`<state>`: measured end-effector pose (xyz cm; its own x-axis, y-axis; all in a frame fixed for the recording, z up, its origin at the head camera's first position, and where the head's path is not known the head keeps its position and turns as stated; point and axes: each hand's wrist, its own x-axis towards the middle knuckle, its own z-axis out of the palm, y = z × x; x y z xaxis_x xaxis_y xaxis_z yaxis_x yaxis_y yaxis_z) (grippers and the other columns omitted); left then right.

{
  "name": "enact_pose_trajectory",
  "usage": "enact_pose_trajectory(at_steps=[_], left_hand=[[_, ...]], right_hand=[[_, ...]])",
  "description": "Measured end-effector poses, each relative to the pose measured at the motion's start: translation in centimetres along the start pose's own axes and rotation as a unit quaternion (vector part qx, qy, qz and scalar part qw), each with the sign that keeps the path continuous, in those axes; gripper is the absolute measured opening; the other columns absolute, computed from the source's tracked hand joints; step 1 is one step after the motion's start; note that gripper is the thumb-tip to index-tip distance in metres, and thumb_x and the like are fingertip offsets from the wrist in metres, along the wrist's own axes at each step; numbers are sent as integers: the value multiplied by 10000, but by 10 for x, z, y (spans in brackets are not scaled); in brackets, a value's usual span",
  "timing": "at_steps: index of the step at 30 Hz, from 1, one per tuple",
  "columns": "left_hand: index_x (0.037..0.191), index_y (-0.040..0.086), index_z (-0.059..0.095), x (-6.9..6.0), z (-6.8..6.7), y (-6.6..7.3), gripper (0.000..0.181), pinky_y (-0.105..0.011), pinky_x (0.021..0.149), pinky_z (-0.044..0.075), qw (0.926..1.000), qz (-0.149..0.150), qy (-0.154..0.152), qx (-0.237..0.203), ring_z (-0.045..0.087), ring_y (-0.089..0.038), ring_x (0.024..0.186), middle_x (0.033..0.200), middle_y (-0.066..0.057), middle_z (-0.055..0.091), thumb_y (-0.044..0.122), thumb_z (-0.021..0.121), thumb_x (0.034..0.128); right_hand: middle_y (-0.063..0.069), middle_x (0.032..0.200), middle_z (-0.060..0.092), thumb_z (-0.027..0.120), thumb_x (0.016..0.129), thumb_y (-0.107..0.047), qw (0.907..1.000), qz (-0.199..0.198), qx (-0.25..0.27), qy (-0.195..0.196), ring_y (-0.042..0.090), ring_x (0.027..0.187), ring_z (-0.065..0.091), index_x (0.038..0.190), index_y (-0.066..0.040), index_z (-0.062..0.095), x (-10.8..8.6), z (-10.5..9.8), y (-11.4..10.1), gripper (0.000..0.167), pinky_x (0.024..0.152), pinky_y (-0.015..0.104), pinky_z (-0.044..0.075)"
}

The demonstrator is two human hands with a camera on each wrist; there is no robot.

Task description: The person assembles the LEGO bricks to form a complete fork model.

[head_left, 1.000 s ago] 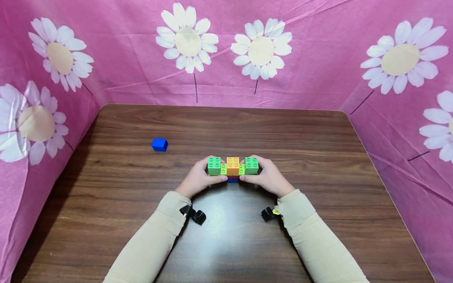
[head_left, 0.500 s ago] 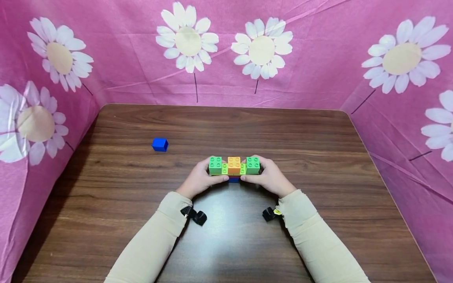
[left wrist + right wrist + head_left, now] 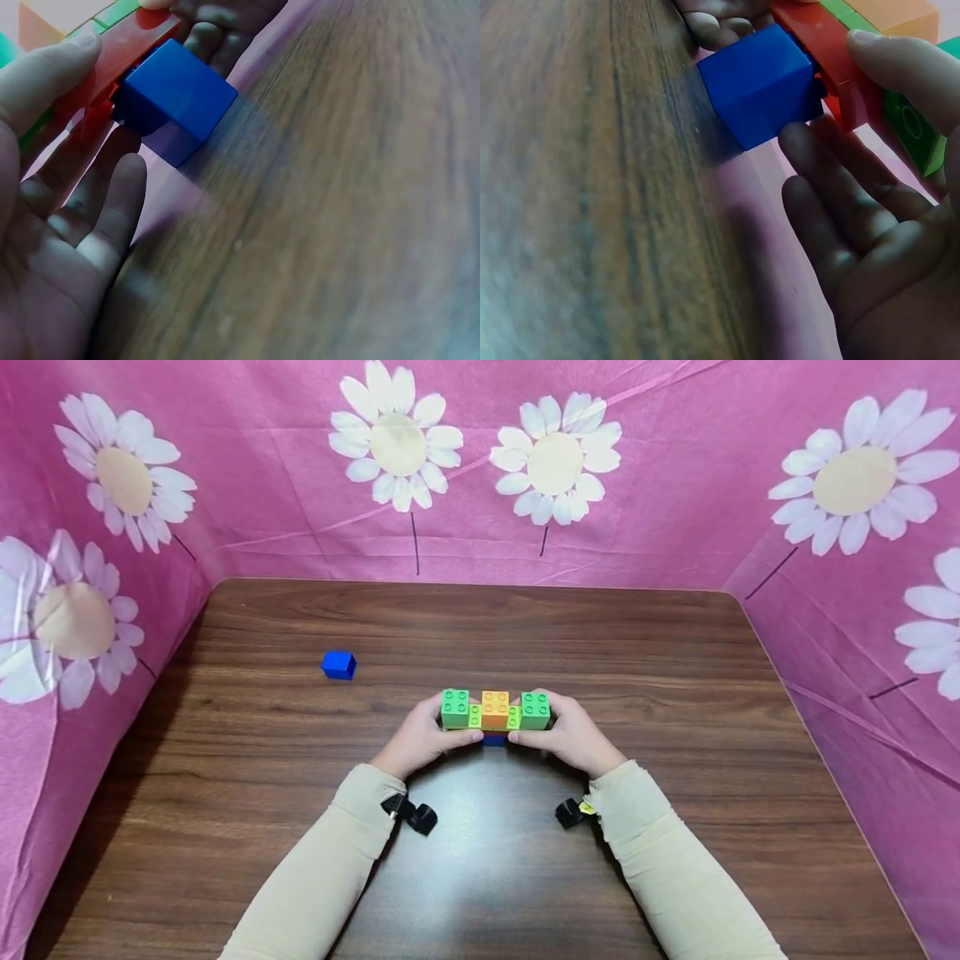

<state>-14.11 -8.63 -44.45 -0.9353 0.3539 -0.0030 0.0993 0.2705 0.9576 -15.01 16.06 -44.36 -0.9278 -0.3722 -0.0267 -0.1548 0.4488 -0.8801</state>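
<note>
Both hands hold one toy-brick build at the middle of the table. Its top carries an orange brick (image 3: 495, 710) between two green bricks, the left green brick (image 3: 454, 708) and the right green brick (image 3: 535, 712). Lime-green studs (image 3: 476, 717) show between them. Beneath lie a red layer (image 3: 124, 60) and a blue brick (image 3: 757, 90) at the bottom; whether that brick touches the table I cannot tell. My left hand (image 3: 416, 737) grips the left end, its thumb along the near side. My right hand (image 3: 577, 737) grips the right end likewise. Other fingers reach behind and underneath.
A loose blue brick (image 3: 339, 666) lies on the wooden table (image 3: 600, 635), farther back and to the left of the hands. Pink cloth (image 3: 480, 552) with printed daisies rises along the table's back and both sides. Black wrist mounts sit at both cuffs.
</note>
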Motion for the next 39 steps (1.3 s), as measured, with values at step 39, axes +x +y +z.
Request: enact_pose_trajectory(at_steps=[39], left_hand=[[1263,83,639,15,-2,-37,514,-354,937,507,9993,-22,-340,179,639,-153,1034,1136,-25,705,209,855,815]], right_hand=[[25,1020,721,880,783,-191,9995,13,280,132,167,965,633,1130,-81,695,3,5,28,408,903,318,495]])
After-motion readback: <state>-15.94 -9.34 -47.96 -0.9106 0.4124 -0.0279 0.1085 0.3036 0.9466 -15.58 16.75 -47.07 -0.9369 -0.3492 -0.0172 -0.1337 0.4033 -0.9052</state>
